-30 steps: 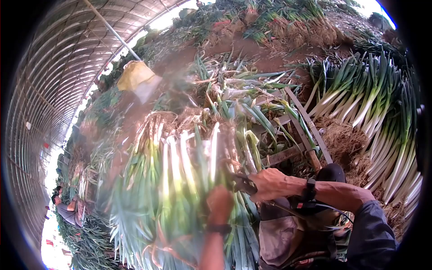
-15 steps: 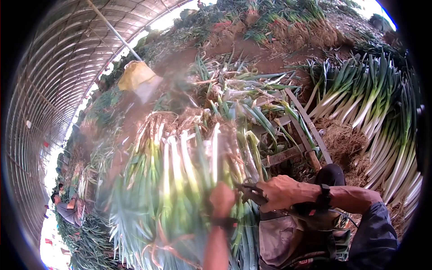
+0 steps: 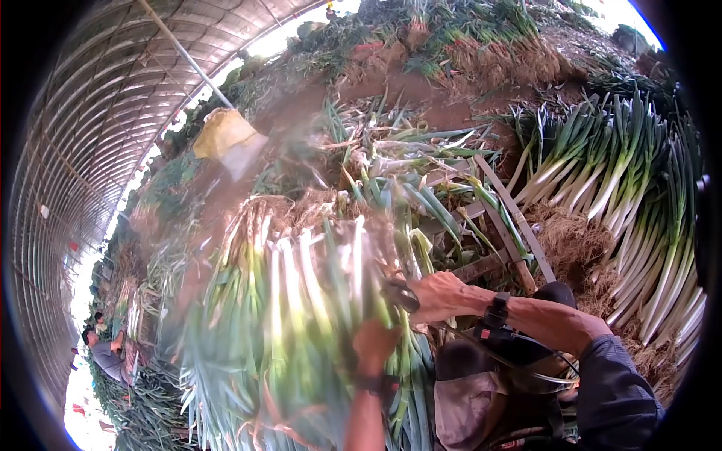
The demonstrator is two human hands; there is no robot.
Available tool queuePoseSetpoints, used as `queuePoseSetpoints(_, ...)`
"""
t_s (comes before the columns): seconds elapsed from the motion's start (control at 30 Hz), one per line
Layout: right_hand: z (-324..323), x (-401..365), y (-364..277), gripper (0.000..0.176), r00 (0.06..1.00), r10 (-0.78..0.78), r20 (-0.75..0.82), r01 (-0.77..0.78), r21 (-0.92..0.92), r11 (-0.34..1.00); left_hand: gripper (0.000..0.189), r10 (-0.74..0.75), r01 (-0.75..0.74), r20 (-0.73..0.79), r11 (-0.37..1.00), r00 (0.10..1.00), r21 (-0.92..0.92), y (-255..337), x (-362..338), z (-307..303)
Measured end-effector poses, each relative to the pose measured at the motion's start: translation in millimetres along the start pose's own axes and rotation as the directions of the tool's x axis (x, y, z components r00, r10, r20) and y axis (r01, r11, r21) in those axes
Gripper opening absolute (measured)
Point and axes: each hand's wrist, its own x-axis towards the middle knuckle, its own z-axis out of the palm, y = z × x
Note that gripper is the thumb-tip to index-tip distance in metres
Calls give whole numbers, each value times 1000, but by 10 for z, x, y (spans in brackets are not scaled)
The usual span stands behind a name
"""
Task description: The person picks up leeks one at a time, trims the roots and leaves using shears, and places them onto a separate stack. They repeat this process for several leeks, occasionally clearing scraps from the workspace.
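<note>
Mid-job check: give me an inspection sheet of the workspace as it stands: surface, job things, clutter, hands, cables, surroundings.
Surface: wooden frame on bare soil, partly under leaves.
Job's things: leek bundle, roots pointing away from the camera, blurred; dark tool at its right edge.
Clutter: loose trimmings beyond the bundle; stacked leeks at right; yellow bag.
Hands: left hand against the bundle, grip blurred; right hand closed on the dark tool.
Cables: thin cable running from the wrist strap on the right arm.
Surroundings: arched greenhouse roof; another person far left.
</note>
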Motion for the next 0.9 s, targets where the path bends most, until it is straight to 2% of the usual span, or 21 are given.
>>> queuePoseSetpoints(0.07,84,138,82,50,990,-107,-93,101,-72,992,50,1,-1,6,999,1000,-36,31,4,-38)
queuePoseSetpoints(0.13,73,236,152,49,995,-78,-64,75,-47,996,48,-1,1,12,998,1000,-66,68,-65,-81)
queuePoseSetpoints(0.23,27,426,142,49,1000,18,1,-18,-38,999,66,-26,17,-132,998,991,-64,128,-114,-54)
queuePoseSetpoints(0.27,37,489,164,49,998,59,25,-58,-41,997,65,-11,0,-141,997,990,-82,96,-98,-23)
queuePoseSetpoints(0.37,70,624,240,47,991,-41,-129,33,-59,998,62,8,-28,-161,992,987,-126,-20,16,98)
queuePoseSetpoints(0.47,27,716,306,46,998,7,-70,-12,-69,998,59,-20,-8,-178,988,984,-154,-21,46,105)
queuePoseSetpoints(0.57,-8,748,317,44,1000,19,5,-18,-208,978,56,-28,-10,-236,987,971,-160,-16,29,111)
queuePoseSetpoints(0.63,-119,537,210,44,987,113,116,-114,6,993,54,-36,-9,-291,989,956,-150,-156,209,266)
queuePoseSetpoints(0.67,-227,352,71,45,973,149,177,-170,108,980,52,-13,-33,-227,980,974,-196,-329,395,391)
queuePoseSetpoints(0.77,-606,-415,-360,46,965,152,215,-229,397,889,50,18,-50,-121,963,992,-264,-183,113,-59)
queuePoseSetpoints(0.8,-582,-513,-312,47,989,44,141,-93,365,926,54,57,-89,-100,933,993,-349,-115,31,-180)
queuePoseSetpoints(0.87,-424,-750,-234,50,983,-182,1,175,273,946,59,98,-159,-191,928,977,-338,-168,25,-115)
queuePoseSetpoints(0.9,-97,-724,-113,50,899,-329,-290,404,253,879,62,116,-192,-236,924,965,-331,-182,20,-93)
